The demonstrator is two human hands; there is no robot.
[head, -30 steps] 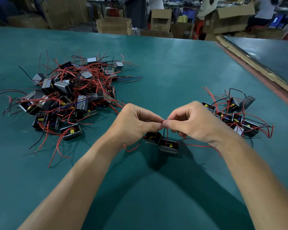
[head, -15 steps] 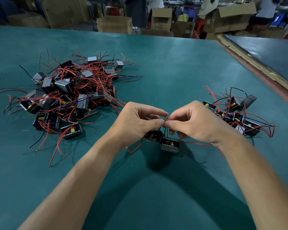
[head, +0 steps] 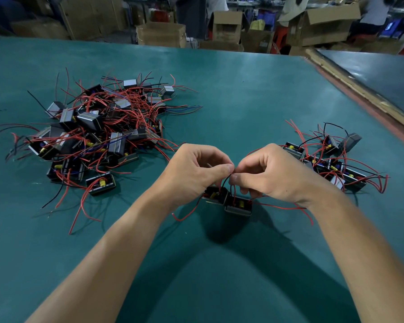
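Two small black transformer units (head: 237,204) with yellow cores and red and black leads lie side by side on the green table (head: 219,101), just under my hands. My left hand (head: 196,171) and my right hand (head: 271,173) meet fingertip to fingertip above them. Each hand pinches the thin wire ends (head: 229,180) rising from the units, thumb against forefinger. The point where the wires join is hidden between my fingertips.
A large tangled heap of the same units (head: 98,131) with red wires lies at the left. A smaller group (head: 329,162) sits at the right, close to my right wrist. The table's right edge (head: 371,106) runs diagonally; cardboard boxes (head: 161,34) and people stand beyond the far edge.
Both hands stay pinched together over the two units. The fingertips have shifted slightly around the wire ends, and the hands sit a touch lower.
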